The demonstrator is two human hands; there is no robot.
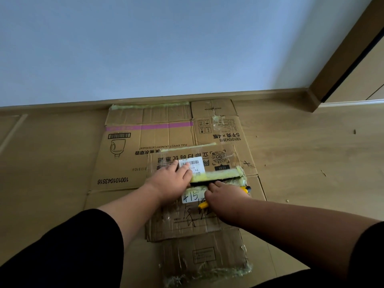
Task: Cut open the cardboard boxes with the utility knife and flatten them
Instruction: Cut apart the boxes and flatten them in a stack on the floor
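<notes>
Hands (170, 179) (225, 196) on box (220, 161), knife (246, 189) under right.

The yellow-handled utility knife (246, 189) shows only at two ends, its middle covered by the right hand (225, 194); its blade cannot be seen. Beside the knife, the white handwritten label (192, 197) is partly covered by both hands, and the white barcode sticker (192, 165) beyond it has print too small to read. The brown taped cardboard box (220, 161) hides much of the flattened detergent carton (128, 159), perhaps more cardboard beneath.
</notes>
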